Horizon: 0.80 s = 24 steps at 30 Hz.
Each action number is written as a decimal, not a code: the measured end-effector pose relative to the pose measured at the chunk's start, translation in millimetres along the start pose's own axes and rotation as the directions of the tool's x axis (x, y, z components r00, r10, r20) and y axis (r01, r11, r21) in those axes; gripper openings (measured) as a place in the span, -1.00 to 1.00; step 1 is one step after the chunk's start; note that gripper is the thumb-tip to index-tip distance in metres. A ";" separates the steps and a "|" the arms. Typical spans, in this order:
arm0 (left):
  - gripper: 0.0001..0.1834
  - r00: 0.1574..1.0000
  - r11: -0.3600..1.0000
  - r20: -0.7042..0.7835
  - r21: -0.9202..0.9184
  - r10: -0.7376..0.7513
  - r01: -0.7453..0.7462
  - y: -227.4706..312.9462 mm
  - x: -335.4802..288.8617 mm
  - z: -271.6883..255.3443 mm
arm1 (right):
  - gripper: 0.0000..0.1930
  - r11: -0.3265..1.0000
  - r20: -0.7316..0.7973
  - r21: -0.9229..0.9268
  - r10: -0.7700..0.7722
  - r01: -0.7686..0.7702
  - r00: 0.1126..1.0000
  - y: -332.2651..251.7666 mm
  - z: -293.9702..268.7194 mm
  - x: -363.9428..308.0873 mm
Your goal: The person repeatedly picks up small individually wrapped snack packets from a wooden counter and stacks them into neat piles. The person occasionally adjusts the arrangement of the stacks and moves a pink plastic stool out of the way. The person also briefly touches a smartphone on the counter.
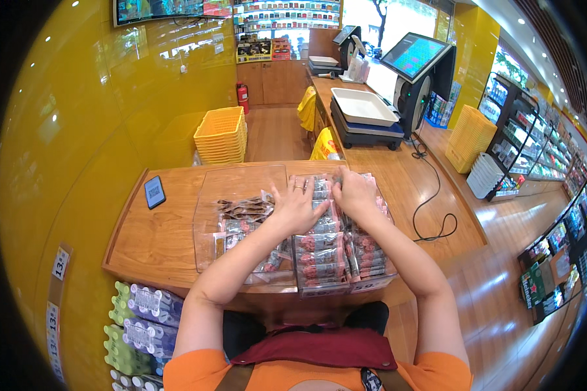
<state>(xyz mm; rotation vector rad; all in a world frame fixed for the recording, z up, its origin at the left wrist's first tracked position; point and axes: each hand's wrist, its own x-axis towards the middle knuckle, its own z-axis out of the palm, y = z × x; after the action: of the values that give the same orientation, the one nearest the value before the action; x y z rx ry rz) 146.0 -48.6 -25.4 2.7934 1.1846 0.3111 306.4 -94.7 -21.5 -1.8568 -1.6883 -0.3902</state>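
A clear display box [324,288] holds rows of small pink-and-grey snack packets [319,257], standing on the wooden counter in front of me. Fingers apart, my left hand [298,207] lies over the upper left part of these rows. My right hand [355,195] is beside it at the far end of the box, its fingers curled in and pinching at a packet there; the palm hides most of that packet. To the left is a clear plastic tray [205,251], where loose snack packets [246,210] lie scattered, some brown and some pink-and-grey.
A phone [154,192] lies at the counter's left. Ahead to the right stand a scale with a white pan [364,106] and a checkout screen [416,57]; a black cable [430,212] loops over the counter. Stacked yellow baskets [220,133] stand beyond, bottle packs [147,326] below left.
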 end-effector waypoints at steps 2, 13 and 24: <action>-0.16 0.994 0.998 -0.087 0.013 0.068 -0.067 -3.4 3.1 3.5 | -0.70 0.998 -0.002 -0.042 0.043 -0.043 0.999 0.1 -0.4 1.3; -0.07 0.999 1.000 -0.050 0.028 0.010 -0.009 -13.4 8.8 6.0 | -0.70 0.992 0.094 -0.123 0.016 -0.004 0.995 5.6 3.1 4.9; -0.12 0.997 0.999 -0.060 -0.006 -0.041 0.041 -10.7 6.0 0.9 | -0.63 0.995 0.226 0.030 0.086 -0.096 0.970 7.6 -28.9 26.7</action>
<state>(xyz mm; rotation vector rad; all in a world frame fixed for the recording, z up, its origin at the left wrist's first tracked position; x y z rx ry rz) 142.8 -36.8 -27.1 2.7699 1.2505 0.3971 322.7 -90.8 14.9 -2.0013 -1.7333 -0.1095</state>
